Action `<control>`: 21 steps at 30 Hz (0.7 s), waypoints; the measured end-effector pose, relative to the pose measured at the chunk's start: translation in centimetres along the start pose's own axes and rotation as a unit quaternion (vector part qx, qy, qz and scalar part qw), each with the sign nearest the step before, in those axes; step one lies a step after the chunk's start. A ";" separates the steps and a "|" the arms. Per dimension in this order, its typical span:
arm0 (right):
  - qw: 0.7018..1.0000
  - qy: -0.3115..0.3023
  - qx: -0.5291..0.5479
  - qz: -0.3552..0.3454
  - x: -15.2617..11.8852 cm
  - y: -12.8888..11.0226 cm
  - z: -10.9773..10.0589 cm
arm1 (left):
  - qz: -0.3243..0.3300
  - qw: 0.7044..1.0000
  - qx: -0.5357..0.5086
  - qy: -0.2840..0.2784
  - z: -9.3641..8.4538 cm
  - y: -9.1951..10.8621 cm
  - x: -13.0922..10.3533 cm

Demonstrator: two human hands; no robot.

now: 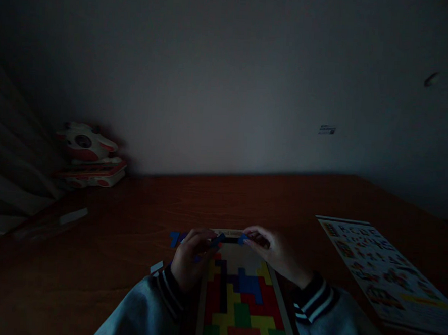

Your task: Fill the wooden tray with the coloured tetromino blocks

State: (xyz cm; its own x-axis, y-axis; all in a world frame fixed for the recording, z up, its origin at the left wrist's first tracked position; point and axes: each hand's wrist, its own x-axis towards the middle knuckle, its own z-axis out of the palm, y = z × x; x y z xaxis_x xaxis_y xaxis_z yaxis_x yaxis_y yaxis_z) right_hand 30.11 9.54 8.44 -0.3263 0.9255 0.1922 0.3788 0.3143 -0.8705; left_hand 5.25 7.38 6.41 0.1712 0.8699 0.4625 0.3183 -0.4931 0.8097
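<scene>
My left hand is closed in a pinch on a dark blue puzzle piece, held over the left side of the puzzle board. Over the board's far right part, my right hand pinches a second blue puzzle piece. The two pieces are apart. Red, yellow, green, blue and black flat pieces fill the board's near part, while its pale far part is bare. Loose blue pieces, one of them an angular blue piece, lie on the table by my left hand, which partly hides others.
A printed sheet with colourful pictures lies right of the board on the brown table. A cow-shaped toy stands at the back left, near a curtain. Small white pieces lie left of the board. A wall rises behind.
</scene>
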 end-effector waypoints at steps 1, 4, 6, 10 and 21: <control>1.000 -0.004 -0.004 0.001 0.0 -0.1 -0.1 | -0.005 1.000 0.007 0.001 0.0 0.0 0.0; 1.000 -0.008 -0.009 0.000 -0.1 -0.4 -0.2 | -0.042 0.999 -0.006 -0.027 0.0 -0.1 -0.1; 1.000 0.002 -0.012 -0.003 -0.1 -0.4 -0.3 | -0.066 0.997 -0.024 -0.043 0.1 -0.1 -0.2; 0.999 0.028 -0.027 -0.012 -0.1 -0.3 -0.3 | -0.065 0.996 -0.034 -0.050 0.1 0.0 -0.2; 1.000 -0.005 0.015 -0.019 -0.4 -1.2 0.4 | 0.014 0.997 0.051 -0.054 -0.1 1.2 0.1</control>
State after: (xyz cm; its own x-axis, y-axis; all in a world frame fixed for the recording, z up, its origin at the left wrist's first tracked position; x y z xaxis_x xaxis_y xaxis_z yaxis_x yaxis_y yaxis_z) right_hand 29.46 8.71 9.19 -0.3483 0.9108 0.2215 0.3395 0.3429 -0.8759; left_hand 5.58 6.93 7.45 0.2788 0.8544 0.4384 0.4041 -0.5186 0.7535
